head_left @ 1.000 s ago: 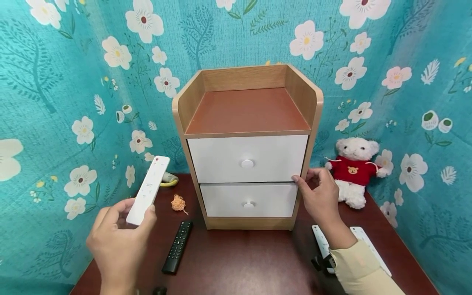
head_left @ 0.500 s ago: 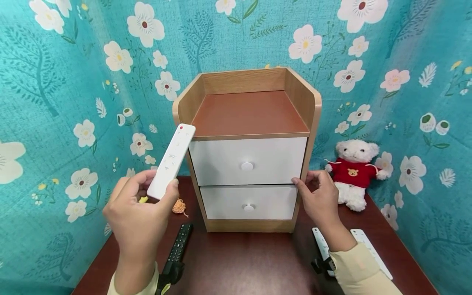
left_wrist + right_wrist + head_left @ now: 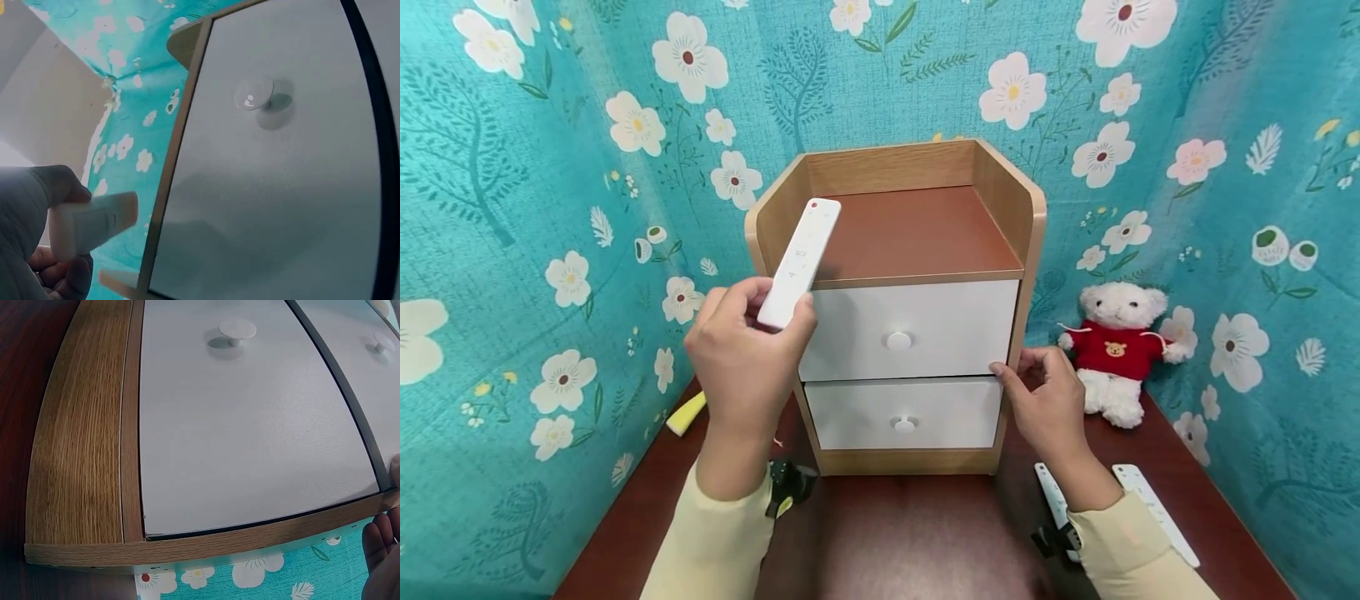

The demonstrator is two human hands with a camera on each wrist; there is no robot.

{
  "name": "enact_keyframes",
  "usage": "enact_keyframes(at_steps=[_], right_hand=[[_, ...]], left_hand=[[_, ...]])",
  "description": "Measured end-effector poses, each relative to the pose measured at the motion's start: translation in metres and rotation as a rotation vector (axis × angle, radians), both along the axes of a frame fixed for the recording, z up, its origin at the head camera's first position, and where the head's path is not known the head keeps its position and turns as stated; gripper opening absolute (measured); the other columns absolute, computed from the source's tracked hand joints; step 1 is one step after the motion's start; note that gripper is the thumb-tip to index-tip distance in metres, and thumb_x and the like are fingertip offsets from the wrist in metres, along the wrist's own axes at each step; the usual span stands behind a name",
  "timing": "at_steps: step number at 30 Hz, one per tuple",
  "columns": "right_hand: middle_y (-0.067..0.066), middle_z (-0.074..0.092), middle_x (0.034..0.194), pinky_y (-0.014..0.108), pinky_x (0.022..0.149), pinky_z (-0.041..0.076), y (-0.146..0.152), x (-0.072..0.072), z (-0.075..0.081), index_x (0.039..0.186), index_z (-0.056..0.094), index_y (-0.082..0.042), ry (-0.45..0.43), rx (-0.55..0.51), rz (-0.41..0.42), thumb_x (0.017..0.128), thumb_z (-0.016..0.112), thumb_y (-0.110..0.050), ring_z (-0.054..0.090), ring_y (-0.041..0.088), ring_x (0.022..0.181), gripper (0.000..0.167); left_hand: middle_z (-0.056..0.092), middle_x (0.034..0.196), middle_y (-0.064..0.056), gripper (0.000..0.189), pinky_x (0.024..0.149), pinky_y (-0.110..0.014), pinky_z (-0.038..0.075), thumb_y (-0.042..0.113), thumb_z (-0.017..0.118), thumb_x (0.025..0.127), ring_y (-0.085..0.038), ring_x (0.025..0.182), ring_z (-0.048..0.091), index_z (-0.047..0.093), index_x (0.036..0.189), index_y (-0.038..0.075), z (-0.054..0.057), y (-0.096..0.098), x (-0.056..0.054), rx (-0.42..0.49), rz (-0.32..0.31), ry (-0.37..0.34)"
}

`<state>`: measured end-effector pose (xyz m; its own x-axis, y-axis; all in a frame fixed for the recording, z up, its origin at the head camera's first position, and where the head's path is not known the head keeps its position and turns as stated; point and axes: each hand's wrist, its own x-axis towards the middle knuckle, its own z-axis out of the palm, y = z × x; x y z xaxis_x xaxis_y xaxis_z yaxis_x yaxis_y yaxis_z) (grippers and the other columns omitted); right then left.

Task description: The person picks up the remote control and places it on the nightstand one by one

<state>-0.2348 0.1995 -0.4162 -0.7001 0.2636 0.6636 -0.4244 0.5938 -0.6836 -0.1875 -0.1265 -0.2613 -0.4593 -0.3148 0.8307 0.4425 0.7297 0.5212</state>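
A white remote control point(image 3: 800, 262) with a red button is pinched between the thumb and fingers of my left hand point(image 3: 741, 367), tilted, its far end overlapping the top shelf in the head view. Behind it stands a small wooden cabinet point(image 3: 917, 233) with a brown top. Its white upper drawer point(image 3: 955, 325) and lower drawer point(image 3: 850, 417) are both closed, each with a round knob. My right hand point(image 3: 1048, 408) grips the cabinet's right side panel, thumb on the front edge and fingers round the side. In the left wrist view the remote is blurred beside the drawer front.
Two white remotes point(image 3: 1156, 512) lie by my right forearm, one partly covered by the wrist camera. A white teddy bear point(image 3: 1118, 350) in a red sweater sits right of the cabinet. A yellow object point(image 3: 687, 414) lies at left. Floral curtain point(image 3: 880, 100) surrounds the table.
My left hand has moved up and right with the remote, from left of the cabinet to its top shelf's front. The forearm now covers the black remote. My right hand keeps its place.
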Motion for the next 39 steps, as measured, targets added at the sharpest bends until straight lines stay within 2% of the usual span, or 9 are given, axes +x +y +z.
enact_keyframes(at_steps=[6,13,21,28,34,39], right_hand=[[0.015,0.067,0.101,0.013,0.073,0.041,0.000,0.000,0.001,0.109,0.064,0.001,-0.007,-0.004,-0.005,0.092,0.090,-0.015,0.059,0.017,0.087,0.035],[0.015,0.067,0.100,0.013,0.073,0.040,0.001,0.000,0.000,0.109,0.064,0.001,-0.003,-0.002,0.003,0.091,0.091,-0.015,0.059,0.017,0.087,0.035],[0.014,0.067,0.100,0.013,0.073,0.041,0.002,0.000,-0.001,0.109,0.064,0.001,-0.006,-0.009,0.009,0.091,0.091,-0.016,0.059,0.018,0.087,0.036],[0.014,0.066,0.101,0.014,0.073,0.042,0.003,-0.002,0.000,0.108,0.064,0.000,-0.017,-0.019,0.010,0.092,0.090,-0.017,0.061,0.022,0.088,0.035],[0.013,0.066,0.102,0.016,0.073,0.044,0.002,-0.002,0.001,0.108,0.063,0.000,-0.020,-0.029,0.014,0.093,0.090,-0.017,0.061,0.018,0.088,0.035],[0.013,0.066,0.101,0.019,0.073,0.046,0.002,-0.001,0.001,0.107,0.063,0.000,-0.025,-0.034,0.016,0.093,0.090,-0.017,0.060,0.017,0.088,0.035]], left_hand=[[0.070,0.092,-0.019,0.044,0.069,-0.047,0.050,0.036,0.082,0.089,-0.033,0.084,0.062,0.079,0.107,-0.003,0.013,0.014,-0.023,-0.067,0.056,-0.063],[0.068,0.093,-0.023,0.046,0.071,-0.053,0.056,0.034,0.081,0.092,-0.039,0.084,0.065,0.077,0.111,-0.007,0.017,0.025,-0.039,-0.171,0.133,-0.087],[0.067,0.093,-0.023,0.043,0.075,-0.056,0.056,0.032,0.078,0.095,-0.040,0.085,0.066,0.076,0.109,-0.009,0.029,0.035,-0.046,-0.222,0.165,-0.133],[0.068,0.094,-0.025,0.047,0.080,-0.054,0.059,0.032,0.076,0.098,-0.042,0.087,0.067,0.075,0.109,-0.013,0.042,0.044,-0.052,-0.295,0.262,-0.181],[0.066,0.097,-0.025,0.049,0.083,-0.051,0.061,0.034,0.074,0.100,-0.041,0.094,0.068,0.073,0.112,-0.014,0.043,0.051,-0.056,-0.315,0.337,-0.235],[0.068,0.099,-0.024,0.052,0.080,-0.052,0.064,0.038,0.075,0.100,-0.039,0.097,0.070,0.075,0.116,-0.012,0.041,0.053,-0.056,-0.324,0.392,-0.283]])
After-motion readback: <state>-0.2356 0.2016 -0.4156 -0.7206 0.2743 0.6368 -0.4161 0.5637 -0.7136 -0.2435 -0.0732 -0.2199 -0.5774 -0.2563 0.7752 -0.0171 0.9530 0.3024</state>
